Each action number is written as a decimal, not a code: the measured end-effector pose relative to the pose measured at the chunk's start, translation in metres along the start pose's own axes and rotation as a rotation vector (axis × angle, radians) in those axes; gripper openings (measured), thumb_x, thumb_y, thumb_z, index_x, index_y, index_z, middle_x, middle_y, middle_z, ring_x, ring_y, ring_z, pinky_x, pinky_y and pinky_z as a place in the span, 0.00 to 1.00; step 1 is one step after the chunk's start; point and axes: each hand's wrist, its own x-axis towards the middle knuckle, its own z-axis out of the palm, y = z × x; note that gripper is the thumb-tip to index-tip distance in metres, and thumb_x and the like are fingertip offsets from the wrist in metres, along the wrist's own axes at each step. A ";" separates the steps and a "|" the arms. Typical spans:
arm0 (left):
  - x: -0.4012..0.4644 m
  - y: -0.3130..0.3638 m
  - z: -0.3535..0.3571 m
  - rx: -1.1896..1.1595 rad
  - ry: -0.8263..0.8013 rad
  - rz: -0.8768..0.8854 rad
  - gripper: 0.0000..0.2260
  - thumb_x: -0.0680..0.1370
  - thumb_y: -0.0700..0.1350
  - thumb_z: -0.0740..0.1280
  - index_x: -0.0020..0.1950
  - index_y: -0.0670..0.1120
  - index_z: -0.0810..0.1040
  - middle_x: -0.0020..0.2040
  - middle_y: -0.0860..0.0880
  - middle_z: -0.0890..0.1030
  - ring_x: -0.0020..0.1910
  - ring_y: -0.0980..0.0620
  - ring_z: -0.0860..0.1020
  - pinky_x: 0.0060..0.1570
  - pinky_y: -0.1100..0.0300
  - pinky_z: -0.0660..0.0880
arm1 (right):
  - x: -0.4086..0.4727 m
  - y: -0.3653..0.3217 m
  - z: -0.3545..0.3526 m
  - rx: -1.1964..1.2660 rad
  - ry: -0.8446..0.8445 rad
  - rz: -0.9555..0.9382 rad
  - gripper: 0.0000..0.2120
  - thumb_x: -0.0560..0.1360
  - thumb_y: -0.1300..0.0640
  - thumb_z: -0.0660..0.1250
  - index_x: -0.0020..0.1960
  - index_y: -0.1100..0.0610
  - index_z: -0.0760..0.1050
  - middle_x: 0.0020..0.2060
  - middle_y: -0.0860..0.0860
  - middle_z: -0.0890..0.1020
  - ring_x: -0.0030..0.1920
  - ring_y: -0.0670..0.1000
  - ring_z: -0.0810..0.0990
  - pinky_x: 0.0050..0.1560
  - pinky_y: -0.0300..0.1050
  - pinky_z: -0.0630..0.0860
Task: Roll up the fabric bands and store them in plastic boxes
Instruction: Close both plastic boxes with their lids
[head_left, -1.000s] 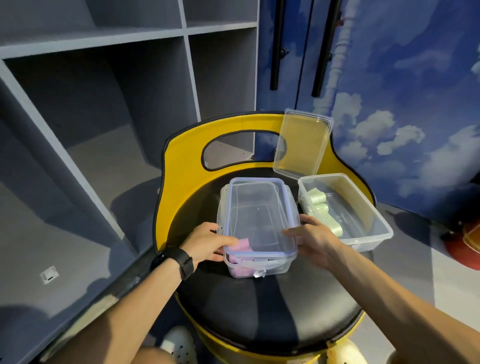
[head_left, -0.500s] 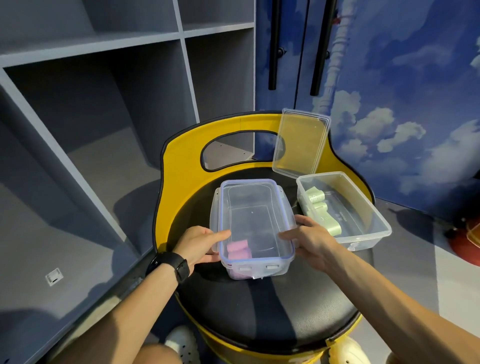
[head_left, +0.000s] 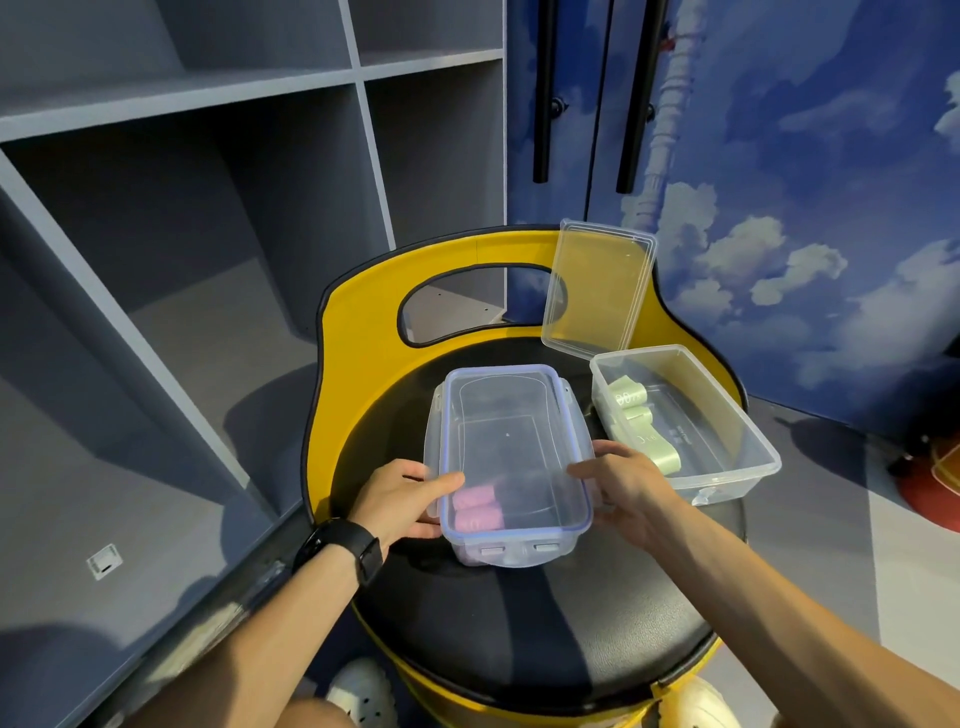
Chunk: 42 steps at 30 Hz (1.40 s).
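Lid (head_left: 511, 452) now settled on box, left hand (head_left: 402, 499), right hand (head_left: 621, 486) grip holding its sides

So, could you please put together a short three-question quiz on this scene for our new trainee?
1. True or false: the box holding the pink rolls has its lid on top.
2. What colour are the bands in the open box: A) pink, B) pale green, C) blue?
3. Where is the loose lid of the open box?

Key
1. True; the left hand and right hand hold that box at its two long sides.
2. B.
3. It leans upright against the yellow backrest of the stool, behind the open box.
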 end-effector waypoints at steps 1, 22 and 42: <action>0.001 0.000 0.001 0.009 0.004 -0.001 0.18 0.73 0.49 0.74 0.59 0.46 0.73 0.54 0.45 0.80 0.46 0.49 0.82 0.37 0.56 0.82 | 0.001 -0.001 0.000 -0.012 0.007 -0.002 0.18 0.73 0.70 0.68 0.60 0.58 0.72 0.48 0.56 0.78 0.47 0.58 0.78 0.36 0.48 0.77; 0.011 0.004 -0.003 -0.109 -0.086 -0.079 0.12 0.77 0.43 0.68 0.60 0.46 0.75 0.53 0.44 0.81 0.50 0.45 0.81 0.42 0.53 0.81 | 0.011 -0.007 -0.004 -0.120 -0.037 0.024 0.11 0.71 0.68 0.70 0.49 0.56 0.74 0.40 0.57 0.76 0.43 0.57 0.74 0.41 0.49 0.78; 0.026 0.015 0.000 -0.084 -0.053 -0.095 0.20 0.78 0.44 0.66 0.70 0.50 0.69 0.58 0.45 0.80 0.52 0.45 0.80 0.45 0.50 0.79 | 0.027 -0.014 0.003 -0.332 0.013 0.026 0.14 0.77 0.61 0.65 0.62 0.63 0.73 0.51 0.59 0.78 0.48 0.59 0.80 0.49 0.55 0.82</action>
